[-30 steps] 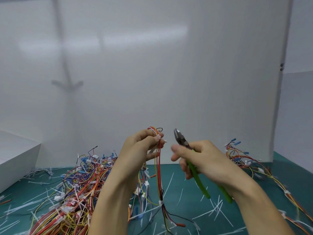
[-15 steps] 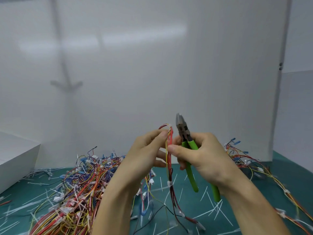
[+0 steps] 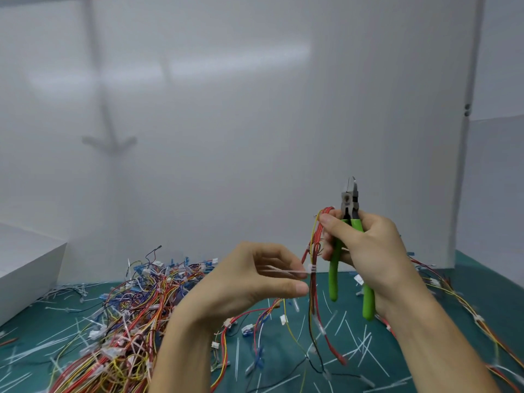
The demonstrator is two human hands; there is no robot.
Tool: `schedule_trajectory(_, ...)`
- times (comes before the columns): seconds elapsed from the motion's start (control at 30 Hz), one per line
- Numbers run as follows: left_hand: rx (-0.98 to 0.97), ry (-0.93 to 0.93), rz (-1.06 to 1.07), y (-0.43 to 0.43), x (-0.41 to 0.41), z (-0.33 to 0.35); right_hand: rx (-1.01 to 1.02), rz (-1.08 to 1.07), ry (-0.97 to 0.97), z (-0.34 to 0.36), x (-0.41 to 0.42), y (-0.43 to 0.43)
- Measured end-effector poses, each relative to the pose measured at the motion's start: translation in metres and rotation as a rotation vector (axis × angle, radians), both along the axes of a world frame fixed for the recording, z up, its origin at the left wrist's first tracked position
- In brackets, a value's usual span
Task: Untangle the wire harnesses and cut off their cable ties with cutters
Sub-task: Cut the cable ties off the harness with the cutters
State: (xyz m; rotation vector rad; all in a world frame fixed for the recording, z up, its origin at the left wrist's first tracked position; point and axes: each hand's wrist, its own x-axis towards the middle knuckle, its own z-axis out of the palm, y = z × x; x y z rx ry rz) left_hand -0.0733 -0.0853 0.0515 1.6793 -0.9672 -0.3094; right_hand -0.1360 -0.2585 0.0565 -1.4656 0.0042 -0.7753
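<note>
Wire harness, red, yellow and black strands, hangs upright in the air over the middle of the desk, loose ends trailing down to the green top. My right hand clamps its looped top end with the thumb and grips the cutters in the same fist, green handles down, blades up. My left hand is just beside the harness, fingers and thumb curled on the long tail of the white cable tie strapped round the bundle. Big tangled pile of harnesses toward the near left corner. More harnesses along the right edge. Cut tie offcuts scattered all over. White box at the left edge, white board along the far edge.
</note>
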Motion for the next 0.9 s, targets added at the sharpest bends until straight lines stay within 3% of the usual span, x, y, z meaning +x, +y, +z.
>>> schedule_trajectory(0.07,-0.01,0.011,-0.002,-0.002,0.001,-0.003,0.034,0.003,0.0,-0.001,0.001,0.0)
schedule_trajectory(0.27,-0.24,0.36,0.018,-0.004,0.004,-0.003,0.186,-0.003,0.01,-0.004,0.006,-0.003)
schedule_trajectory(0.43,-0.285,0.509,0.069,-0.002,0.01,-0.003,0.259,-0.022,0.032,-0.007,0.01,-0.002)
schedule_trajectory(0.57,-0.122,0.385,0.057,-0.01,0.009,-0.004,0.252,-0.027,0.048,-0.01,0.014,-0.001)
schedule_trajectory(0.73,-0.167,0.115,0.223,-0.015,0.008,-0.006,0.195,-0.028,0.111,-0.011,0.014,-0.006)
schedule_trajectory(0.9,-0.212,-0.096,0.5,-0.009,0.01,-0.003,-0.087,-0.044,0.196,-0.006,0.006,-0.012)
